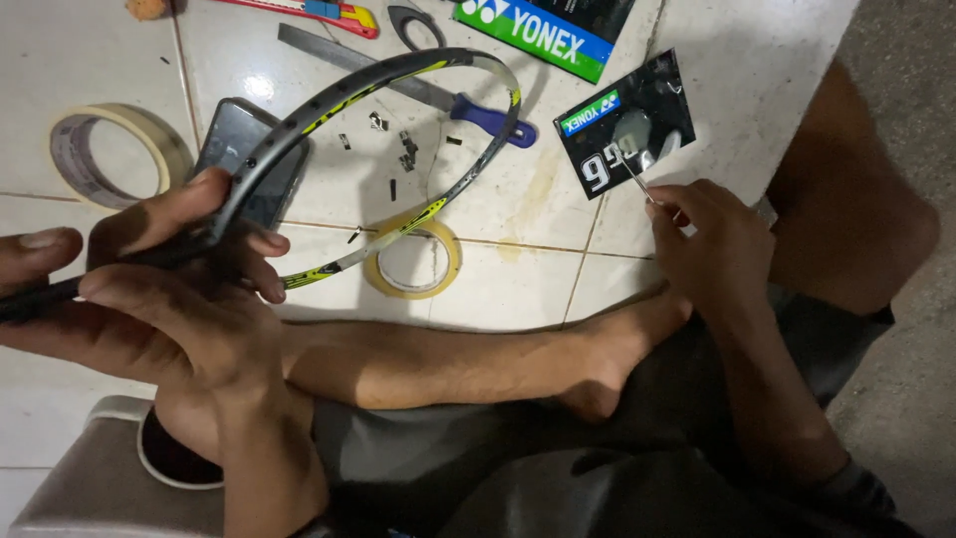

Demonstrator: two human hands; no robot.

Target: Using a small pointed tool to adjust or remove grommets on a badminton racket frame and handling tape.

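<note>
Left hand (169, 299) clamps the unstrung racket frame (398, 130) steady over the floor, right hand (712, 244) fingers pinching a thin metal tool (633, 176) ready.

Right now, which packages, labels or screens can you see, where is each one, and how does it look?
Green and black flat package: top edge, partly cut off.
Black glossy packet: right of the racket frame, blue-green label.
Phone: dark screen, under the frame.
</note>
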